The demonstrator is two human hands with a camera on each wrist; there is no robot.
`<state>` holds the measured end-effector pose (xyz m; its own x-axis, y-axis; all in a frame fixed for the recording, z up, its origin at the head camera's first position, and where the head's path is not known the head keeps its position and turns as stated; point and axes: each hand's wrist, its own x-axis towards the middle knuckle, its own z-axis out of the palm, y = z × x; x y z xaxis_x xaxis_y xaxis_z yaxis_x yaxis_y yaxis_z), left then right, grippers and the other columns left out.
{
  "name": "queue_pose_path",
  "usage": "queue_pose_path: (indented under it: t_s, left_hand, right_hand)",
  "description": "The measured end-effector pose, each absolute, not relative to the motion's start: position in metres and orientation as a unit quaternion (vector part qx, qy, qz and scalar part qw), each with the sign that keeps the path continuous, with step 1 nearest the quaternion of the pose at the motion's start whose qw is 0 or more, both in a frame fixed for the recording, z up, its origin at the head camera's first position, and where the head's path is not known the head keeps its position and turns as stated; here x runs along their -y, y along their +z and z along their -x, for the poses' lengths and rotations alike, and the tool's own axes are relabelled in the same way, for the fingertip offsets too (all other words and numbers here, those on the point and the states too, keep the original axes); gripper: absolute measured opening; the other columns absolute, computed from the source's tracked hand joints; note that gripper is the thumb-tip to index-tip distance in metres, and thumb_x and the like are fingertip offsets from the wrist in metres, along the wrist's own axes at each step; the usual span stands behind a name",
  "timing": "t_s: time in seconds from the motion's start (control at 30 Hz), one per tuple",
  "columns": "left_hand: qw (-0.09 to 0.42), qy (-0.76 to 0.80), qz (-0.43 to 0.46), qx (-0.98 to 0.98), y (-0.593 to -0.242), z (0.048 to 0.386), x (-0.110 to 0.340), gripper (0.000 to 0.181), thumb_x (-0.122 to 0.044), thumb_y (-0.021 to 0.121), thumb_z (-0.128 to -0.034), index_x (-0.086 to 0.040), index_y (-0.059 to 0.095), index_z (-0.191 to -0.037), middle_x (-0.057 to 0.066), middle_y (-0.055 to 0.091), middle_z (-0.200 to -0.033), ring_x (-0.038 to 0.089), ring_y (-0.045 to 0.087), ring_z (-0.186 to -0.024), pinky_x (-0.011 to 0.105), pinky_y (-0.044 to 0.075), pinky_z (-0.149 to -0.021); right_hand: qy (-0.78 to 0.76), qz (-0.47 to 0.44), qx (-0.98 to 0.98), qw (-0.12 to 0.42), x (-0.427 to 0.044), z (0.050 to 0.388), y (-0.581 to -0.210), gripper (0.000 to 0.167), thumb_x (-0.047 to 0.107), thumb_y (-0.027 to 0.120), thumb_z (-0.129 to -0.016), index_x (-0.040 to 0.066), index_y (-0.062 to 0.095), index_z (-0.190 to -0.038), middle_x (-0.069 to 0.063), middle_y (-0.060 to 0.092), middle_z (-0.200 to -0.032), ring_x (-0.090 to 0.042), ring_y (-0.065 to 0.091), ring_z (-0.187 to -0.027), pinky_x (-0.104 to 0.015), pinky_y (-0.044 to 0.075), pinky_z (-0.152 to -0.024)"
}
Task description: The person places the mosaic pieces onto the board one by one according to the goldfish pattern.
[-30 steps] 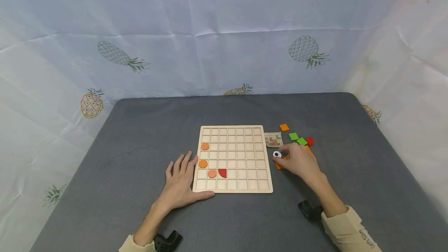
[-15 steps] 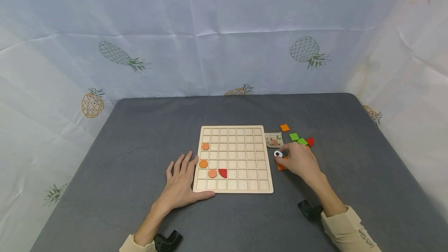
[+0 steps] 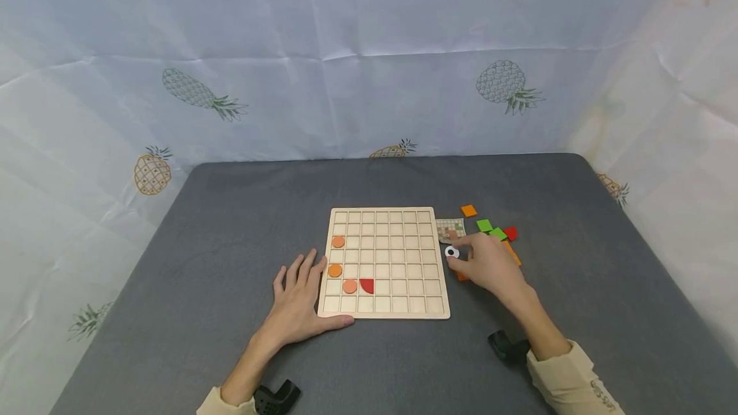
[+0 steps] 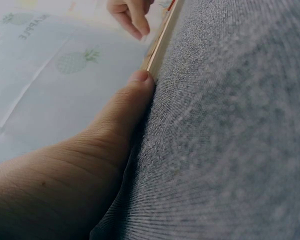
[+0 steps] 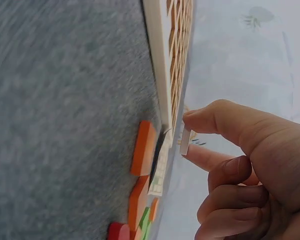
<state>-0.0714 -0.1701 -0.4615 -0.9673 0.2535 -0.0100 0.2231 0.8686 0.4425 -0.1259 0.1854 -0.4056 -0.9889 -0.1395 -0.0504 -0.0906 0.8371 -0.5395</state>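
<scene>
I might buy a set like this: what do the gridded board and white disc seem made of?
Gridded board: probably bare, matte wood, given its pale tan surface. White disc: smooth painted wood or plastic, perhaps; its plain edge shows no grain.

Beyond the far edge of the grey cloth-covered worktop (image 3: 242, 210), I see a pale, creased fabric backdrop (image 3: 357, 101) printed with outlined pineapples (image 3: 500, 81), continuing along both sides.
</scene>
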Motion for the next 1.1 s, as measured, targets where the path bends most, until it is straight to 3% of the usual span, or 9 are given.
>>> queue_pose_path:
  t_s: [0.3, 0.37, 0.4, 0.5, 0.77, 0.87, 0.93, 1.03, 1.1]
  left_hand:
    - [0.028, 0.228, -0.124, -0.965, -0.461, 0.069, 0.169, 0.120, -0.074, 0.076, -0.0712, -0.007, 0.031, -0.160, 0.020, 0.021, -0.169, 0.045, 0.019, -0.154, 0.070, 0.008, -0.117]
    - [0.028, 0.227, -0.124, -0.966, -0.461, 0.069, 0.169, 0.120, -0.074, 0.076, -0.0712, -0.007, 0.032, -0.160, 0.020, 0.021, -0.169, 0.045, 0.019, -0.154, 0.070, 0.009, -0.117]
    - [0.027, 0.227, -0.124, -0.966, -0.461, 0.069, 0.169, 0.120, -0.074, 0.076, -0.0711, -0.007, 0.032, -0.160, 0.020, 0.022, -0.169, 0.045, 0.020, -0.154, 0.070, 0.009, -0.117]
    - [0.025, 0.225, -0.125, -0.966, -0.461, 0.068, 0.169, 0.120, -0.075, 0.076, -0.0709, -0.007, 0.032, -0.160, 0.020, 0.022, -0.169, 0.046, 0.020, -0.154, 0.070, 0.010, -0.117]
    - [0.030, 0.221, -0.122, -0.967, -0.460, 0.069, 0.169, 0.120, -0.075, 0.076, -0.0708, -0.008, 0.032, -0.160, 0.020, 0.022, -0.169, 0.045, 0.020, -0.154, 0.070, 0.009, -0.117]
    - [0.030, 0.222, -0.122, -0.967, -0.459, 0.070, 0.169, 0.120, -0.075, 0.076, -0.0708, -0.008, 0.032, -0.160, 0.020, 0.021, -0.169, 0.045, 0.019, -0.154, 0.070, 0.009, -0.117]
    - [0.030, 0.224, -0.122, -0.967, -0.460, 0.070, 0.169, 0.120, -0.075, 0.076, -0.0709, -0.008, 0.032, -0.160, 0.020, 0.021, -0.169, 0.045, 0.019, -0.154, 0.070, 0.009, -0.117]
    - [0.031, 0.226, -0.120, -0.966, -0.461, 0.071, 0.170, 0.120, -0.074, 0.076, -0.0707, -0.008, 0.031, -0.160, 0.019, 0.020, -0.170, 0.044, 0.018, -0.155, 0.070, 0.007, -0.117]
    - [0.033, 0.226, -0.119, -0.966, -0.460, 0.071, 0.170, 0.121, -0.075, 0.076, -0.0707, -0.008, 0.030, -0.161, 0.019, 0.019, -0.170, 0.044, 0.017, -0.155, 0.069, 0.007, -0.117]
  right_hand:
    - [-0.292, 0.088, -0.952, 0.034, -0.176, 0.120, -0.400, 0.034, 0.015, 0.075, -0.088, 0.001, 0.076, -0.118, 0.004, 0.037, -0.044, -0.010, 0.031, -0.039, -0.022, 0.023, -0.043]
    - [-0.293, 0.095, -0.951, 0.024, -0.173, 0.119, -0.400, 0.032, 0.015, 0.076, -0.087, 0.002, 0.077, -0.116, 0.001, 0.043, -0.046, -0.010, 0.032, -0.040, -0.021, 0.023, -0.043]
    - [-0.292, 0.099, -0.951, 0.017, -0.171, 0.118, -0.400, 0.031, 0.015, 0.076, -0.087, 0.002, 0.078, -0.115, -0.002, 0.053, -0.052, -0.011, 0.033, -0.040, -0.022, 0.024, -0.043]
    - [-0.286, 0.105, -0.952, 0.013, -0.166, 0.117, -0.399, 0.029, 0.016, 0.078, -0.086, 0.004, 0.078, -0.113, -0.008, 0.060, -0.058, -0.010, 0.035, -0.040, -0.021, 0.025, -0.042]
    - [-0.291, 0.123, -0.949, 0.005, -0.153, 0.116, -0.398, 0.027, 0.015, 0.076, -0.086, 0.004, 0.079, -0.110, 0.005, 0.045, -0.043, -0.006, 0.026, -0.039, -0.018, 0.020, -0.043]
    - [-0.291, 0.121, -0.949, 0.003, -0.147, 0.117, -0.398, 0.028, 0.015, 0.075, -0.084, 0.004, 0.079, -0.110, 0.005, 0.044, -0.044, -0.010, 0.032, -0.040, -0.020, 0.021, -0.043]
    - [-0.289, 0.120, -0.950, 0.002, -0.142, 0.117, -0.398, 0.029, 0.016, 0.075, -0.084, 0.005, 0.079, -0.110, 0.004, 0.043, -0.046, -0.017, 0.049, -0.046, -0.021, 0.023, -0.042]
    - [-0.287, 0.116, -0.951, 0.002, -0.135, 0.117, -0.397, 0.028, 0.017, 0.075, -0.083, 0.007, 0.080, -0.109, 0.003, 0.046, -0.048, -0.025, 0.057, -0.062, -0.025, 0.031, -0.042]
    - [-0.287, 0.120, -0.950, 0.002, -0.131, 0.117, -0.396, 0.027, 0.017, 0.075, -0.084, 0.008, 0.080, -0.109, 0.003, 0.047, -0.048, -0.024, 0.058, -0.062, -0.032, 0.045, -0.047]
